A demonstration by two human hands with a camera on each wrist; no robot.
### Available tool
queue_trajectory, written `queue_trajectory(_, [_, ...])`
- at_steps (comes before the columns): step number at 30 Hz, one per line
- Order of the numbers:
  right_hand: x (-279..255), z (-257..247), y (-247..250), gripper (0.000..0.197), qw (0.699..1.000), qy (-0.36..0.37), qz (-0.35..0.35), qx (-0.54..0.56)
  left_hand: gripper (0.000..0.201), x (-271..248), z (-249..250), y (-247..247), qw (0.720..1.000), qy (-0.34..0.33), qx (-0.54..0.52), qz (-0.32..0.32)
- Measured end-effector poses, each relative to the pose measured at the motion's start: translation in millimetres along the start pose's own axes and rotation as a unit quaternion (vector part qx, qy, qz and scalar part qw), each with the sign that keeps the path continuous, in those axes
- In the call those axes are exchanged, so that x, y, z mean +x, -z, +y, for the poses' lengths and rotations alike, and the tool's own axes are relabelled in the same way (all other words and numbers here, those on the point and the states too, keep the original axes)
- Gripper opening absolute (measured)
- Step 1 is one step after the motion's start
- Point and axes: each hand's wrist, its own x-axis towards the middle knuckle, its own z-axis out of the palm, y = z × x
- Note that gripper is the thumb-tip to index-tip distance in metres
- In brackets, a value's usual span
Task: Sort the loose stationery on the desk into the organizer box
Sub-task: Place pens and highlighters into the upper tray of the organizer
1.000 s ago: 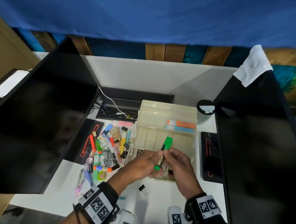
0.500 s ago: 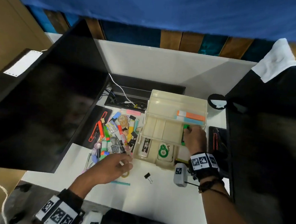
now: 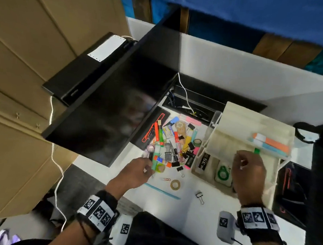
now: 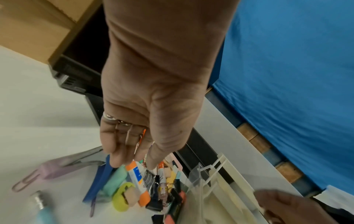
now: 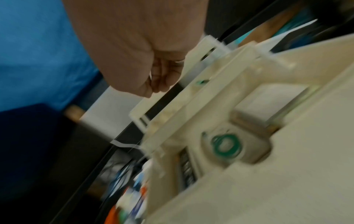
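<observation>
Left hand (image 3: 136,171) reached into the stationery pile (image 3: 172,144) on the desk (image 3: 169,214), left of the box (image 3: 252,128). Its fingers (image 4: 114,151) hung down, loosely bent, tips at a mint highlighter (image 3: 156,158) and a glue stick (image 4: 137,175); wrist view showed no closed grip on anything, though something thin and orange showed between the fingers and could not be identified.

Right hand (image 3: 249,170) hovered over the box's front section, fingers curled toward the palm, nothing seen in them. Right wrist view was blurred.

A green marker (image 3: 256,150) lay in the box's middle tray just beyond the right hand's knuckles. Orange and blue markers (image 3: 270,144) lay in the back tray. Tape dispenser (image 3: 223,173) sat in a front compartment.

On the desk near the pile: a tape roll (image 3: 175,185), a teal pen (image 3: 161,191), a binder clip (image 3: 199,196), a paper clip (image 3: 166,179). Purple scissors (image 4: 67,166) lay at the pile's left edge.
</observation>
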Motion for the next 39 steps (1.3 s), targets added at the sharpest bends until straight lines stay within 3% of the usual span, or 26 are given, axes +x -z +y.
queue_trajectory(3, [-15,-60,-37,0.011,0.988,0.093,-0.125,0.017,0.018,3,-7,-5,1.0,-0.011,0.004,-0.004])
queue_trajectory(5, [-16,-87,-71,0.014,0.974,0.119,-0.194,-0.015,0.022,4,-9,-7,0.999,-0.027,0.011,-0.015])
queue_trajectory(9, [-6,-112,-138,0.007,0.943,0.106,-0.28,-0.143,0.021,-1,-16,-4,0.998,-0.052,0.003,-0.019])
queue_trajectory(12, [0,-116,-167,0.019,0.928,0.021,-0.324,-0.184,0.023,-6,-25,3,0.998,-0.054,0.007,-0.012])
queue_trajectory(16, [-1,-112,-185,0.035,0.921,-0.031,-0.311,-0.231,0.033,-10,-40,12,0.999,-0.038,0.003,-0.028])
queue_trajectory(22, [-2,-113,-187,0.027,0.929,-0.071,-0.289,-0.218,0.034,-3,-45,20,0.997,-0.056,0.002,-0.049])
queue_trajectory(26, [-5,-113,-180,0.016,0.919,-0.091,-0.314,-0.222,0.03,7,-38,19,0.995,-0.079,0.016,-0.058])
queue_trajectory(29, [-4,-105,-175,0.02,0.918,-0.078,-0.323,-0.216,0.022,13,-36,14,0.992,-0.108,0.046,-0.055])
queue_trajectory(35, [-15,-94,-134,0.024,0.95,-0.036,-0.298,-0.083,0.031,19,-23,-7,0.968,-0.166,0.137,-0.132])
queue_trajectory(39, [-18,-105,-85,0.031,0.961,-0.032,-0.273,-0.033,0.022,23,-20,-22,0.967,-0.154,0.143,-0.143])
